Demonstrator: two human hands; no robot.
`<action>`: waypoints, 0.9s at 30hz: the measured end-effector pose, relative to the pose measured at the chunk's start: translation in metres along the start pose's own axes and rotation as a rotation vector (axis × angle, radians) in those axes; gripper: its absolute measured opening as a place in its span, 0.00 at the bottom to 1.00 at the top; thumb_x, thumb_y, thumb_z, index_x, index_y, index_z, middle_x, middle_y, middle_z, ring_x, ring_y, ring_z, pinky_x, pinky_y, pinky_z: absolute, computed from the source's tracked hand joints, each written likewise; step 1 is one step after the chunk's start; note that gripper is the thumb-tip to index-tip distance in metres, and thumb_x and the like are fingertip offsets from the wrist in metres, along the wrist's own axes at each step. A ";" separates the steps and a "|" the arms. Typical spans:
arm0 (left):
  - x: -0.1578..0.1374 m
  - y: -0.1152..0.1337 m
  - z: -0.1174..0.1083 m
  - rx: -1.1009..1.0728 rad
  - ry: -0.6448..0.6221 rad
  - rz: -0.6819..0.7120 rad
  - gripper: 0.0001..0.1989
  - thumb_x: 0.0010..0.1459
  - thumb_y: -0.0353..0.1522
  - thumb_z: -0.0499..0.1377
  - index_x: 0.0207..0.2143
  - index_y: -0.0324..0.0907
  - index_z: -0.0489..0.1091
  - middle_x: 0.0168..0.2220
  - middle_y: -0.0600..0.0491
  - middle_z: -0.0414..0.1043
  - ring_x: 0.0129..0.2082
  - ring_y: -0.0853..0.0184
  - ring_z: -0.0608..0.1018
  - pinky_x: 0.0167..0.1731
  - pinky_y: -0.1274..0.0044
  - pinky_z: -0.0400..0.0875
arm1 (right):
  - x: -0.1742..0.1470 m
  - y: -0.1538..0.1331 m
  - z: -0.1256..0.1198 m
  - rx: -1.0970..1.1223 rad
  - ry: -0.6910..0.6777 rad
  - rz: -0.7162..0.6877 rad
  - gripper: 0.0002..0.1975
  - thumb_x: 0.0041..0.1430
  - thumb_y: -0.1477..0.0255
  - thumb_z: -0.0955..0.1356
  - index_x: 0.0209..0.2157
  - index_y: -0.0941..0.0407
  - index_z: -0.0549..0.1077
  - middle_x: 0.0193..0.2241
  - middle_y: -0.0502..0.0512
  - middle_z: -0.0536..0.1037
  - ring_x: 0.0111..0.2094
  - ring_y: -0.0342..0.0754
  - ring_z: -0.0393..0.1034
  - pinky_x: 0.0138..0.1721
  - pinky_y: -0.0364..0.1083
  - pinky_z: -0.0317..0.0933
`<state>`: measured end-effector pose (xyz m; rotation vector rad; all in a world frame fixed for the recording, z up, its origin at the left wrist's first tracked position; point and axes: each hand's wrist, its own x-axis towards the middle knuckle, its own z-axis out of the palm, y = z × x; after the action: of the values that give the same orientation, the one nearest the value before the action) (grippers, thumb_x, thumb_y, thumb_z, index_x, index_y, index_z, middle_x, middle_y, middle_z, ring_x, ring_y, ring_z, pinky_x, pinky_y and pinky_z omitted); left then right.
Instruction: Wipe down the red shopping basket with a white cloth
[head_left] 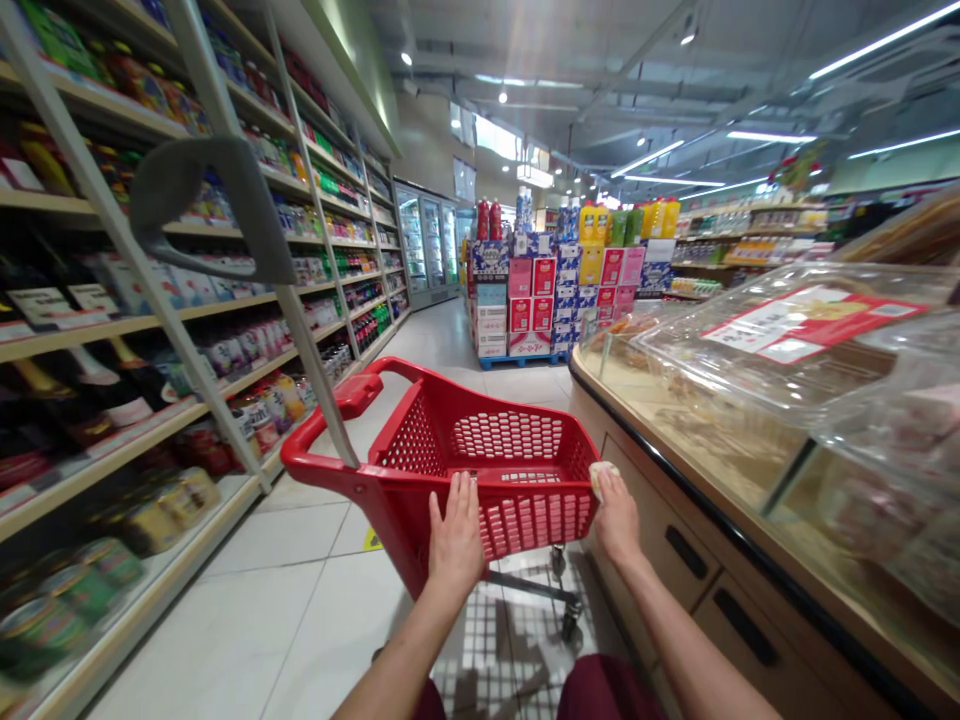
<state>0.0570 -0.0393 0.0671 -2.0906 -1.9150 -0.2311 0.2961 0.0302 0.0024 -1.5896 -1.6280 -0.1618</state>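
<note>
A red plastic shopping cart (517, 415) with a perforated basket stands sideways in front of me. My left hand (456, 535) lies against the near side of its basket, fingers stretched out and close together, fingertips at the rim, nothing in it. At the basket's right-hand corner is my right hand (618, 518), its fingers closed on a whitish crumpled cloth (601, 476) pressed to the rim. A metal pole with a grey handle (214, 215) rises by the cart's handlebar. I see nothing inside the visible part of the basket.
Tall shelves (259, 290) of bottles and cans line the left side. Close on the right is a wooden display counter (675, 470) bearing clear plastic food boxes (750, 345). Stacked drink cartons (532, 300) stand on a blue pallet ahead. Glass-door fridges (431, 240) are farther back.
</note>
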 end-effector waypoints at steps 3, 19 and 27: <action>0.000 0.002 0.001 0.006 0.001 -0.012 0.33 0.47 0.26 0.45 0.58 0.32 0.44 0.61 0.47 0.38 0.61 0.60 0.43 0.55 0.57 0.44 | -0.006 -0.012 0.004 0.053 -0.062 -0.169 0.31 0.45 0.87 0.55 0.51 0.57 0.64 0.53 0.55 0.63 0.57 0.46 0.50 0.56 0.52 0.48; -0.003 0.002 -0.001 0.029 -0.003 0.024 0.31 0.49 0.27 0.44 0.58 0.34 0.44 0.61 0.47 0.40 0.61 0.61 0.44 0.56 0.58 0.43 | -0.012 -0.027 0.006 0.080 -0.057 -0.236 0.28 0.50 0.85 0.54 0.52 0.55 0.63 0.55 0.55 0.61 0.58 0.47 0.48 0.55 0.53 0.48; -0.004 0.005 0.000 0.018 0.001 0.007 0.31 0.50 0.29 0.45 0.58 0.33 0.44 0.61 0.46 0.39 0.61 0.60 0.43 0.56 0.60 0.43 | -0.017 -0.047 0.015 0.117 -0.047 -0.349 0.29 0.49 0.87 0.53 0.52 0.55 0.63 0.54 0.55 0.62 0.58 0.46 0.48 0.54 0.52 0.50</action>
<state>0.0616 -0.0435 0.0653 -2.0848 -1.9016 -0.2124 0.2456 0.0176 0.0031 -1.2207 -1.9069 -0.2091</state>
